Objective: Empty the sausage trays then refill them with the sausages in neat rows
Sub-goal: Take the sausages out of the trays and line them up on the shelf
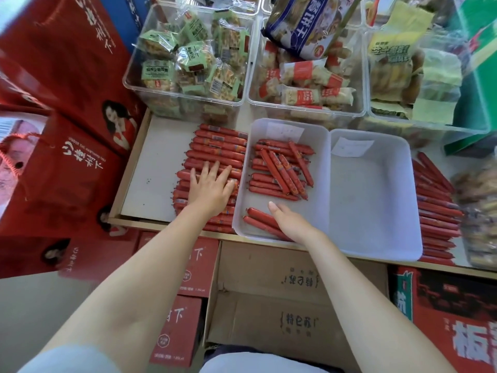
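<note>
Two white plastic trays stand side by side on the shelf. The left tray (317,168) holds red sausages (279,168), some in rows and a few lying slanted on top. The right tray (376,200) holds only a paper slip. A pile of red sausages (217,146) lies on the shelf left of the trays, and another pile (435,211) lies to the right. My left hand (211,187) rests flat, fingers spread, on the left pile. My right hand (289,218) reaches into the left tray's near end over two sausages (255,219); its fingertips are hidden.
Clear bins of wrapped snacks (188,63) and biscuits (304,76) stand behind the trays. Red gift boxes (67,130) are stacked at the left. An open cardboard box (282,305) and red cartons (443,319) sit below the shelf edge.
</note>
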A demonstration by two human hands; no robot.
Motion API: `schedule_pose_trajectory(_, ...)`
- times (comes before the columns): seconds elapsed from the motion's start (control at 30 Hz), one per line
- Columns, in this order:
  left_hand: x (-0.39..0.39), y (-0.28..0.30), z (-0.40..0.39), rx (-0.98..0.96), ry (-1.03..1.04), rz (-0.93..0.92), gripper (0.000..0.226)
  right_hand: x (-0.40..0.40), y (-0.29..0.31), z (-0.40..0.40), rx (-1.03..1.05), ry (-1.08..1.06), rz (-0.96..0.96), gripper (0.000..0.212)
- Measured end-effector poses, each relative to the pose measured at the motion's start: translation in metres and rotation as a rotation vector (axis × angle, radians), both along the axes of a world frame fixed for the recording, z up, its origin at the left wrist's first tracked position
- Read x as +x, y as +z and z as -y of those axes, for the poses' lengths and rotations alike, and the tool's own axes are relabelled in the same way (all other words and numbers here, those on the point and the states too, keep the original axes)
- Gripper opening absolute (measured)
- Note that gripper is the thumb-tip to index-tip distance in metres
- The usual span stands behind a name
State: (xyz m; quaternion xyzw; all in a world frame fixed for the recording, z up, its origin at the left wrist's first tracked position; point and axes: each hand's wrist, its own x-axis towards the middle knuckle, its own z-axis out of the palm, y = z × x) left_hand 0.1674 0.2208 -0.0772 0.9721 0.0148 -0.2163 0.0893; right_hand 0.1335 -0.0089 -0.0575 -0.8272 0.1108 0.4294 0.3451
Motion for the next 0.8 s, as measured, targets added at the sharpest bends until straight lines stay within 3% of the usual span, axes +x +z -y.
schedule_pose_trajectory(0.13, -0.018, 0.011, 0.008, -0.194, 0.126, 0.219, 0.056, 0.002, 0.002, 0.002, -0.005, 0.068, 0.015, 0.068)
schedule_pose_trajectory(0.2, -0.05, 0.02, 0.025, -0.294, 0.09, 0.345, 0.059, 0.004, 0.001, 0.002, -0.061, 0.145, 0.035, 0.065)
schedule_pose_trajectory(0.37, -0.126, 0.008, 0.055, -0.217, -0.03, 0.166, 0.085, 0.01, -0.013, 0.007, -0.245, 0.324, 0.115, 0.047)
schedule_pose_trajectory(0.6, -0.13, 0.006, 0.059, -0.198, 0.029, 0.095, 0.083, 0.006, -0.025, 0.0, -0.437, 0.427, 0.258, 0.033)
schedule_pose_trajectory(0.7, -0.13, 0.002, 0.058, -0.205, 0.038, 0.11, 0.083, 0.008, -0.017, 0.003, -0.384, 0.426, 0.258, 0.032)
schedule_pose_trajectory(0.8, -0.13, -0.002, 0.057, -0.243, 0.032, 0.149, 0.08, 0.006, 0.004, 0.014, -0.107, 0.147, 0.201, 0.019)
